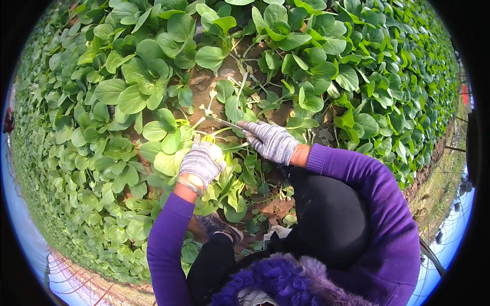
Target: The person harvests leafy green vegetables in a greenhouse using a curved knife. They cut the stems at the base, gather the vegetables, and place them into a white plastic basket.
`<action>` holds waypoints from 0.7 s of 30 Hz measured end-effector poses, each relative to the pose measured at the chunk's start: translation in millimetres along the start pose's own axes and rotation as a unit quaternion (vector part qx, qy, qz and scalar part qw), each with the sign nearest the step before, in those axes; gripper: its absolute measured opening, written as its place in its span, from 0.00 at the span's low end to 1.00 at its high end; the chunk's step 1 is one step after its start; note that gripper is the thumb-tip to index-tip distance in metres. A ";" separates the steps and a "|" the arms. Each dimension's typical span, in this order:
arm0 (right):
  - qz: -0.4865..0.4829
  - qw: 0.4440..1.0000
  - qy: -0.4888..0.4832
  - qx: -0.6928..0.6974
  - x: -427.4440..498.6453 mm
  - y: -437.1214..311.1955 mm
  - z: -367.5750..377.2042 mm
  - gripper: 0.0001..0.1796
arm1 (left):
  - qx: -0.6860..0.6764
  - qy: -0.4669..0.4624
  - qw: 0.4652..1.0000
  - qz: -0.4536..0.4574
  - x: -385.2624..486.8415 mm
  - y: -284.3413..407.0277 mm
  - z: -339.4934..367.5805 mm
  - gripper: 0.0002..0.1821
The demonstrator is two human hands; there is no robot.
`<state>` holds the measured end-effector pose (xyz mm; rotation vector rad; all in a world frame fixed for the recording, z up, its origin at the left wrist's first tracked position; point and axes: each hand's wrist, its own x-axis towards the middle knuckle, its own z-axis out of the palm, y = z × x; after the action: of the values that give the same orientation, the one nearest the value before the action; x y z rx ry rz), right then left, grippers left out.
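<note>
My left hand [203, 160], in a striped knit work glove, grips a leafy green plant [166, 160] like bok choy around its pale stalks. Its rounded leaves spread to the left of the hand and below it. Gloved the same way, my right hand [270, 140] is closed around the handle of a knife [229, 124]. The thin blade points left, and its tip is close to the base of the stalks and a pale root stub. Whether the blade touches the plant I cannot tell. The knife's handle is mostly hidden in the glove.
Dense leafy green plants [134, 80] surround the patch of bare brown soil [203, 86] ahead. Loose leaves and stems [239, 99] litter that soil. My bent knee [329, 218] is at lower right, and my shoe [218, 227] rests among plants. Thin curved poles [455, 149] stand at the field's edge.
</note>
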<state>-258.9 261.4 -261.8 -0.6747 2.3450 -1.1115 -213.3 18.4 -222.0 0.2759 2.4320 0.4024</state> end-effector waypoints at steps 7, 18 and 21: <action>-0.007 0.993 -0.105 -0.061 1.0 30.1 27.2 0.24 | 0.043 0.012 0.999 -0.017 -13.7 -15.1 26.5 0.35; -0.033 0.992 -0.117 -0.041 4.4 50.1 44.0 0.24 | -0.014 -0.010 0.996 -0.087 -16.9 -7.3 26.7 0.31; -0.027 0.988 -0.147 -0.045 6.9 49.6 43.3 0.24 | -0.009 0.024 0.998 -0.063 -17.4 -6.3 26.5 0.15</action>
<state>-250.4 259.9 -327.4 -0.8757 2.1439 -0.8665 -183.7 13.2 -233.9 0.1054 2.4749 0.3774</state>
